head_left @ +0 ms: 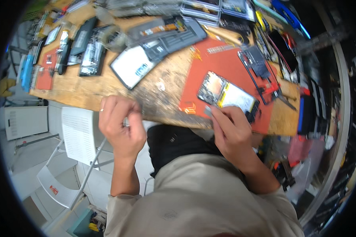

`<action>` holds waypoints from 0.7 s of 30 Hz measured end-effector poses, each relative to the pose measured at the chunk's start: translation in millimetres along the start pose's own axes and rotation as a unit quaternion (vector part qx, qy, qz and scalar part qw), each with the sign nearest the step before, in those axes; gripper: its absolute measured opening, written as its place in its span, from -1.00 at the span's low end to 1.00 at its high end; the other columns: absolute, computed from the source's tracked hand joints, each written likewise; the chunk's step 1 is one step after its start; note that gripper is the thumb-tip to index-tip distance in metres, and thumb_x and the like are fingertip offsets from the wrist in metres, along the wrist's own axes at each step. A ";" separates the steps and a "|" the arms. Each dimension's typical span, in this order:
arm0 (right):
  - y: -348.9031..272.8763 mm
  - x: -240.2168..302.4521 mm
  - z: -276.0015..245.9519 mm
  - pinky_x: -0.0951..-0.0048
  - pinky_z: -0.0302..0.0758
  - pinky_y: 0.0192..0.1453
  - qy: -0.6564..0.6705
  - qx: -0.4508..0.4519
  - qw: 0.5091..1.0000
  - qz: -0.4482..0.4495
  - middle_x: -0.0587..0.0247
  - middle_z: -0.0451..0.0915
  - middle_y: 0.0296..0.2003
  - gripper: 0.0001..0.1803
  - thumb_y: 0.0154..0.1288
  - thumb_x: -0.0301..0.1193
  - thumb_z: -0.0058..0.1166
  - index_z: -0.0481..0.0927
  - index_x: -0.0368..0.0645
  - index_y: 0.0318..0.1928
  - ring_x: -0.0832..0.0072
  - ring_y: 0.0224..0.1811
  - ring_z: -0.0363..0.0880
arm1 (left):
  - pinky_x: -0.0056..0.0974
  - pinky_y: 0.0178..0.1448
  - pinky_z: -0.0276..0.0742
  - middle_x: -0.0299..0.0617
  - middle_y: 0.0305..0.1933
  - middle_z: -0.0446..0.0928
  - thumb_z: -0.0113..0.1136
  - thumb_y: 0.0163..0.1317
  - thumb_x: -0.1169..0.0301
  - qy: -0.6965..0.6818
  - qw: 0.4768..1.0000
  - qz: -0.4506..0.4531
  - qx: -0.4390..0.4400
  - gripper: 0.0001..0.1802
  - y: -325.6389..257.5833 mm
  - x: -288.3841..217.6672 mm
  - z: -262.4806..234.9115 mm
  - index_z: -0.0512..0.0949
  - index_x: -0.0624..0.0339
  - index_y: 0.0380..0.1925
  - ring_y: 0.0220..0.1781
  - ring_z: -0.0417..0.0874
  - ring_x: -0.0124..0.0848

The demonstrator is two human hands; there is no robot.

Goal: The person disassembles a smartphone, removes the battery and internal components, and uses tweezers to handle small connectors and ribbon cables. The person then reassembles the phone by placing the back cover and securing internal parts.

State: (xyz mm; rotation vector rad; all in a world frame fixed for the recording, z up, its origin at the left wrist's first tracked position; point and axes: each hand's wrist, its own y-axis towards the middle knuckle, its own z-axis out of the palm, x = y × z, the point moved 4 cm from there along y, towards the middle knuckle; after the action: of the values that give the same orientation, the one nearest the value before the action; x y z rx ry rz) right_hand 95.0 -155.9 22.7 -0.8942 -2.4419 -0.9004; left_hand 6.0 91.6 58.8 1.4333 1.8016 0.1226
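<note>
At the left end of the desk (81, 89) lies a small red pad (44, 77), with a dark box (91, 59) in shiny wrap and a roll of clear tape (114, 38) farther along. Next comes a dark panel with a white face (132, 65), set aslant. Below it, by the front edge, hangs the left hand (120, 126), its fingers curled in toward the thumb; blur and the angle leave me unable to tell whether it pinches anything.

Farther right, an orange-red mat (192, 85) bears a loose gold flex strip (189, 108) near its front left corner. The right hand (233, 128) pinches a small grey piece (208, 111) between thumb and forefinger at the mat's front edge. Just beyond those fingers, on the mat, lies the opened phone (225, 93), its circuit board and pale battery bare. A dark frame (261, 65) with red parts rests at the mat's right side.

A loosened pinch could drop the grey piece over the front edge. A stray sleeve might sweep the flex strip off too. Pressing hard with fingertips or a sharp corner could dent the battery or scratch the exposed board.
</note>
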 end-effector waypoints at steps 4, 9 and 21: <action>-4.9 -2.6 -16.2 0.25 0.62 -0.19 -0.005 -0.074 0.997 -0.026 0.00 0.65 -0.17 -0.60 0.22 -0.73 0.37 0.72 -0.41 0.11 0.14 -0.25 0.67 | -0.21 -0.13 0.48 -0.11 -0.34 0.58 0.25 0.46 0.56 0.034 0.991 -0.078 -0.099 -0.89 38.3 45.5 -45.8 0.58 0.34 -0.30 -0.30 0.56 -0.29; -23.1 -28.6 -41.9 0.17 0.57 -0.21 -0.057 -0.136 0.988 -0.041 -0.03 0.64 -0.19 -0.71 0.28 -0.73 0.24 0.71 -0.36 0.01 0.08 -0.27 0.64 | -0.34 -0.06 0.55 -0.23 -0.24 0.71 0.17 0.65 0.42 -0.060 0.995 -0.029 -0.075 -0.77 148.2 96.8 -48.2 0.69 0.41 -0.03 -0.20 0.62 -0.52; -41.8 -57.7 -38.1 0.08 0.42 -0.25 -0.083 -0.170 0.982 0.009 0.03 0.55 -0.37 -0.93 0.41 -0.61 0.14 0.59 -0.26 -0.13 0.07 -0.39 0.52 | 0.14 0.25 0.71 0.14 0.01 0.80 0.16 0.46 0.26 0.256 0.943 0.028 0.211 -0.67 473.1 246.2 103.3 0.82 0.08 0.02 0.13 0.81 0.10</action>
State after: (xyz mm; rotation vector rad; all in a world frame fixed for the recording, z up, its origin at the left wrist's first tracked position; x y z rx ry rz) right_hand 113.2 -231.5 0.6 -1.1475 -2.4523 -1.3112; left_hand 430.7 426.0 112.0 1.8824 2.3101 0.1564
